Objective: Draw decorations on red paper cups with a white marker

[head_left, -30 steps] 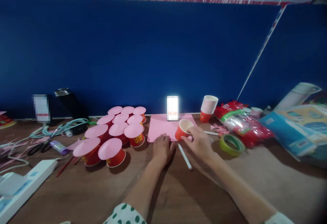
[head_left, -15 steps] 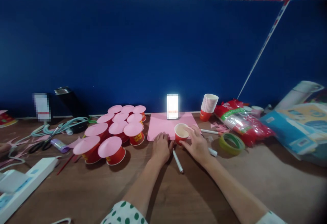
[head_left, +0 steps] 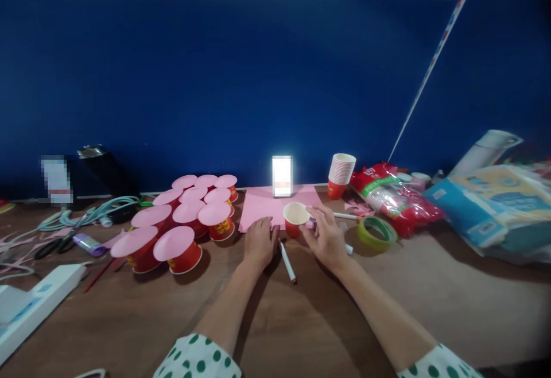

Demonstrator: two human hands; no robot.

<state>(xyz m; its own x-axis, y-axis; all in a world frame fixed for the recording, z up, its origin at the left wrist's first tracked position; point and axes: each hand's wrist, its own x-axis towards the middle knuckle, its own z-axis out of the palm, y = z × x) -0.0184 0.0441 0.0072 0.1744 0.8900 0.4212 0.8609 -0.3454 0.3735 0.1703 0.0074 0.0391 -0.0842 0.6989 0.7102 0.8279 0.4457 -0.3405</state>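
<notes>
My left hand [head_left: 260, 243] lies flat at the front edge of a pink paper sheet [head_left: 253, 205], fingers stretched out. A small red paper cup [head_left: 293, 228] with a white inside stands upright on the sheet's front part, mouth up. Close against its right side is my right hand [head_left: 325, 237], thumb and fingers apart and curved, not wrapped round the cup. A white marker [head_left: 287, 262] with a dark tip lies on the table between my hands. Another white pen [head_left: 346, 216] reaches out behind my right hand.
Several red cups with pink paper cone tops [head_left: 177, 244] stand left. A lit phone [head_left: 282, 177] leans at the back. Right are a cup stack [head_left: 341, 170], green tape roll [head_left: 377, 234], red cup bag [head_left: 394, 194] and blue package [head_left: 469, 208]. A power strip [head_left: 51, 294] lies front left.
My right hand's fingers have come off the cup's rim to its right side. The whole view has shifted slightly, so things appear farther left. My left hand stays on the paper's edge.
</notes>
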